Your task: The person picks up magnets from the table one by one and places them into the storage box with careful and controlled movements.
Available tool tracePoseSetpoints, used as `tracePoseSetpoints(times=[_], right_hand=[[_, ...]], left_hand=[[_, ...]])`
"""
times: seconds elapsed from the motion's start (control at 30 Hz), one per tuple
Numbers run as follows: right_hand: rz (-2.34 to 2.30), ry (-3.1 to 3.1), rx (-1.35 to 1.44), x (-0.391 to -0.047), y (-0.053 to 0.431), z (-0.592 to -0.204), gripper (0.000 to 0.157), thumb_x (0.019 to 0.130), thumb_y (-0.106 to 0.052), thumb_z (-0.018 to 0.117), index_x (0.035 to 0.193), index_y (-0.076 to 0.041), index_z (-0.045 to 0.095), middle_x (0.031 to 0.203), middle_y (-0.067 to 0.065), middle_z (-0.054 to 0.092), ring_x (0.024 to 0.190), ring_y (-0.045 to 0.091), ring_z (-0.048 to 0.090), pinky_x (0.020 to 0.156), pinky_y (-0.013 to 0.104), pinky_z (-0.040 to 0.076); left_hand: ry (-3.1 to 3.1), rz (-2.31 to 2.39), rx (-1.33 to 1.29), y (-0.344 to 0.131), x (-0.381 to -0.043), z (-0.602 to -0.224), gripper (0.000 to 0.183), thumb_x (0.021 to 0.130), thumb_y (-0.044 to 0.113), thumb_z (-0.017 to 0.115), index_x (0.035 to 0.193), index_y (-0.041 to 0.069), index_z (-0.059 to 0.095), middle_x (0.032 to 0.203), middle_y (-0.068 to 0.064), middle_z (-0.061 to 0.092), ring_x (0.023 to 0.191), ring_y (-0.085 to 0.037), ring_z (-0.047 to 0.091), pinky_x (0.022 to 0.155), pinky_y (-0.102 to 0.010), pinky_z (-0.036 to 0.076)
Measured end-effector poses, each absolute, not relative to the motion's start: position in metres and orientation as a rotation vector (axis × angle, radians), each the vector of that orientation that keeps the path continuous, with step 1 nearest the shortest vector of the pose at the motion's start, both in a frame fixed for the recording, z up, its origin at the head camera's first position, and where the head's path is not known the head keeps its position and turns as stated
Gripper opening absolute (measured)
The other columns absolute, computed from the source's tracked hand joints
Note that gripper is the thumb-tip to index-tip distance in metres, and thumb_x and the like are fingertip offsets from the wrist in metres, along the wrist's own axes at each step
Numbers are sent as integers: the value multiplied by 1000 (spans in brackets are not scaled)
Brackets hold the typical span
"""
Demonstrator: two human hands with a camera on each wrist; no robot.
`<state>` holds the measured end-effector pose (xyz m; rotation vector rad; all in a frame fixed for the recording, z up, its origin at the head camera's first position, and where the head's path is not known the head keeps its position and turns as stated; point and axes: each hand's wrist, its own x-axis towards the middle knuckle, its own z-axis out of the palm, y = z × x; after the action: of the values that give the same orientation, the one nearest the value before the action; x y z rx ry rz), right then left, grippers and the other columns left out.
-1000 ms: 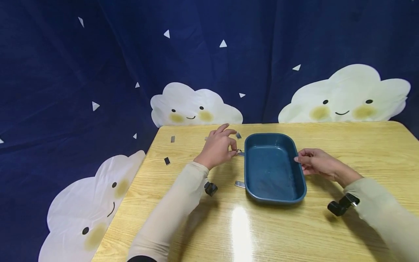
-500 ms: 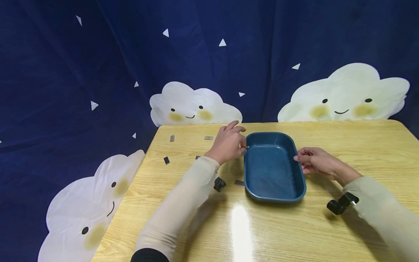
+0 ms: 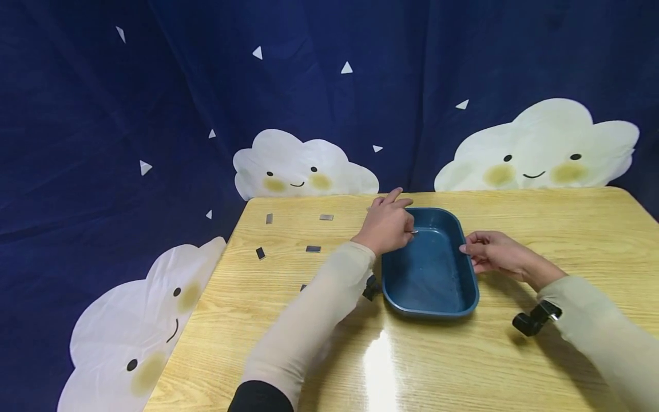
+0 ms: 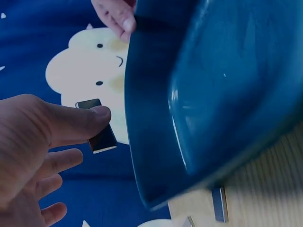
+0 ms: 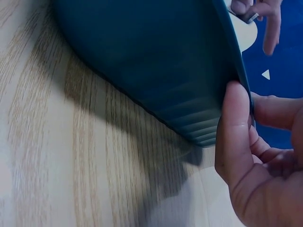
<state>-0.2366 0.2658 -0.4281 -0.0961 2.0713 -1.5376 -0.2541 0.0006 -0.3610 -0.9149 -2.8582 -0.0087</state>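
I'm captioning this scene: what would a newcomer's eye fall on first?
Probably the blue tray on the wooden table, its right rim held by the right hand. Next, the left hand, at the tray's far left, pinching a small dark block. Behind, smiling white clouds stand out on a navy curtain.

Over the near half of the dark-blue, rounded rectangular tray, the way down is open. The left hand, pinching a small dark rectangular piece, blocks its far left corner; the right hand blocks its right rim. The pale wooden tabletop offers room far right. A beige-sleeved left forearm bars the near left; at least 5 flat rectangular pieces sit with gaps between.
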Motion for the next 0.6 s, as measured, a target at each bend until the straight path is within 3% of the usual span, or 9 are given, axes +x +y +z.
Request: tracePoseSetpoints(times=[0.6], right_hand=[[-1530, 2068, -87, -237, 265, -428, 18, 103, -20, 53, 104, -3, 47, 77, -3, 57, 70, 5, 59, 66, 25, 58]], left_hand=[[-2922, -70, -929, 26, -258, -374, 9, 89, 36, 72, 88, 31, 80, 145, 7, 56, 153, -19, 24, 119, -43, 31]])
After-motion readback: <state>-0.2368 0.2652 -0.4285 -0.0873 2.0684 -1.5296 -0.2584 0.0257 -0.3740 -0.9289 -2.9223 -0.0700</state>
